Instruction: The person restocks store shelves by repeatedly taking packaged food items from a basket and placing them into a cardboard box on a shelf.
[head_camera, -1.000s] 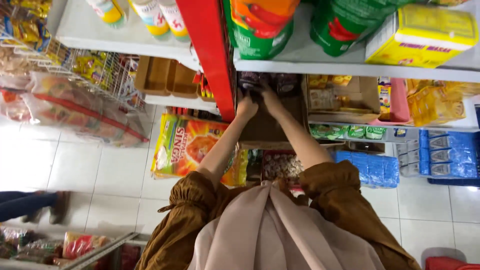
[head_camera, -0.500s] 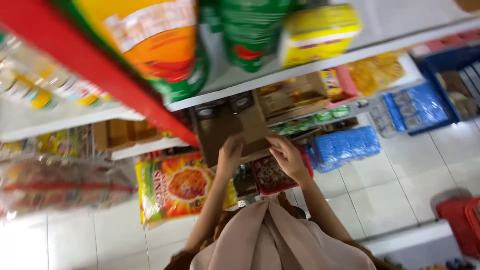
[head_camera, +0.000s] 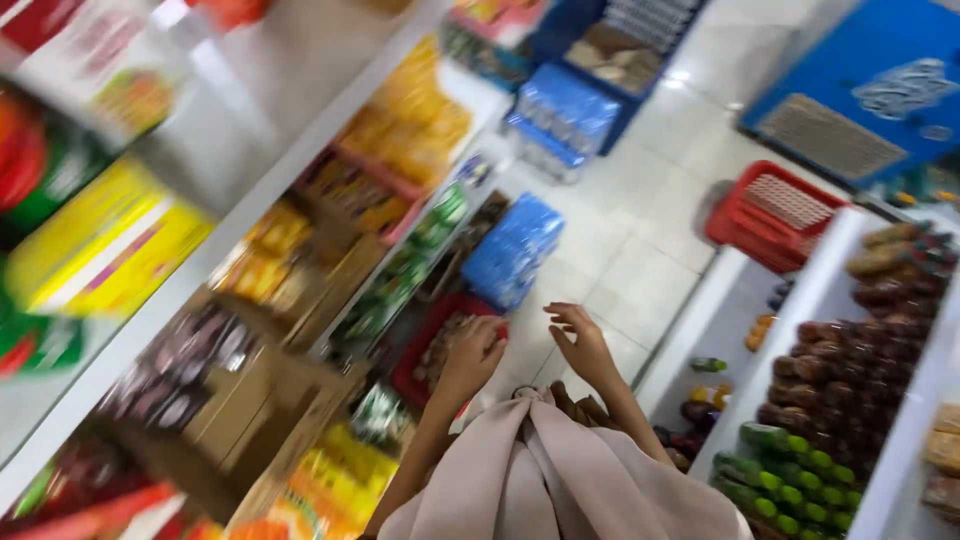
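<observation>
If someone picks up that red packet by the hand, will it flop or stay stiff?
The red packet by the left hand looks like a thin snack bag, so it would probably bend and crinkle. It likely feels light for its size. The glossy film may be a bit slippery, though blur hides detail.

white shelf, yellow boxes, cardboard carton

Person, head-camera view: 2 bare hands, left hand, right hand; forearms bare, no rings or watch discernible. Beige draped headscarf with soft folds over chest. Image motion-blurred.
</observation>
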